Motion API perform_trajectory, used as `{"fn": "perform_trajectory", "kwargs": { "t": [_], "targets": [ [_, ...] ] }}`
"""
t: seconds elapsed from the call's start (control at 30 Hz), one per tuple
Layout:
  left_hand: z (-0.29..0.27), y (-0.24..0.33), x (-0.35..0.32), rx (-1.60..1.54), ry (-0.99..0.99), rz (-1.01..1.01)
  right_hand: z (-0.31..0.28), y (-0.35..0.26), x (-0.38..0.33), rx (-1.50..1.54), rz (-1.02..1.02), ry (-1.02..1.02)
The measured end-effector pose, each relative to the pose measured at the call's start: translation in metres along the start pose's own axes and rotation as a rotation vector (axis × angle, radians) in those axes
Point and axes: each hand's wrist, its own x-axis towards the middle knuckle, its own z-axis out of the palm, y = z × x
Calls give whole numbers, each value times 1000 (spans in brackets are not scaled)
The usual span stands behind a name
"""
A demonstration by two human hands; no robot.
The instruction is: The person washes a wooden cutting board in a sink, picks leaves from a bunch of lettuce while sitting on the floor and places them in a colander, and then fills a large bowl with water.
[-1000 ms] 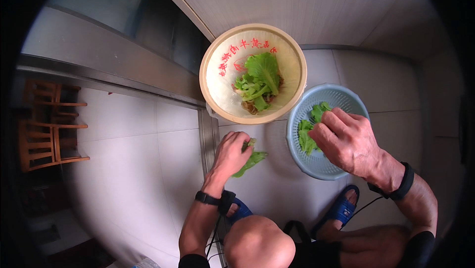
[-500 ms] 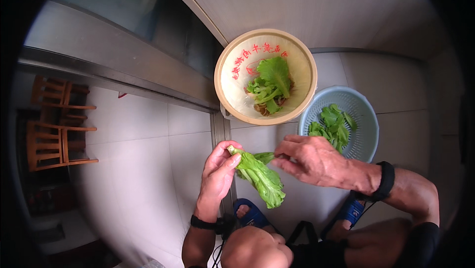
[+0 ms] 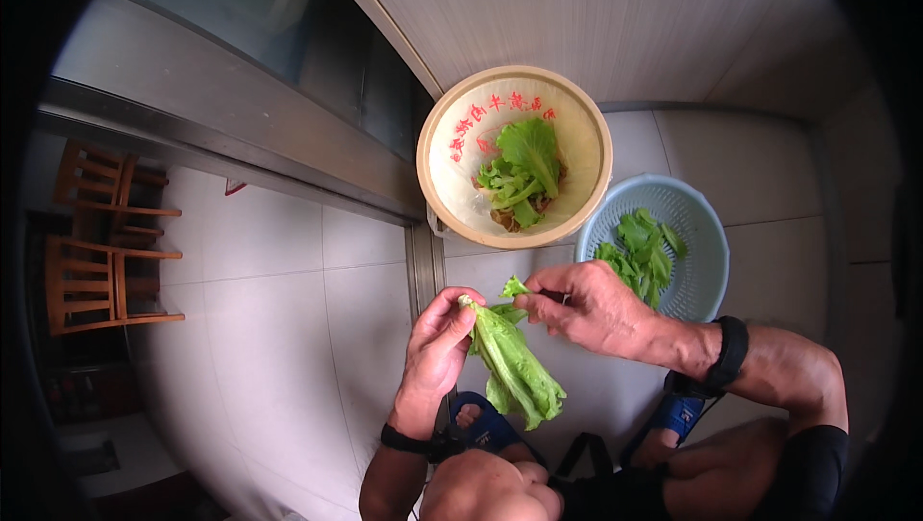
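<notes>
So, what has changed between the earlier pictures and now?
The right hand has moved left, from over the blue basket to the lettuce bunch, where it now pinches a leaf. The left hand, which already held lettuce, has turned, bringing the bunch more fully into view. The basket, the cream bin and the bin's greens stayed as they were.

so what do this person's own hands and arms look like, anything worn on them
Both the left hand and the right hand are bare, without gloves. A black band circles the left wrist and a matching wide black strap the right. The forearms are uncovered; a black sleeve shows on the right arm.
</notes>
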Motion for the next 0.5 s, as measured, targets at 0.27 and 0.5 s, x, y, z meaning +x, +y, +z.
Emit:
{"fn": "perform_trajectory", "kwargs": {
  "t": [0.27, 0.5],
  "targets": [
    [4, -2, -1, -63, 85, -84, -67, -22, 41, -685, -398, 459],
    [-7, -11, 3, -250, 142, -173, -70, -29, 28, -575, -552, 115]
  ]
}}
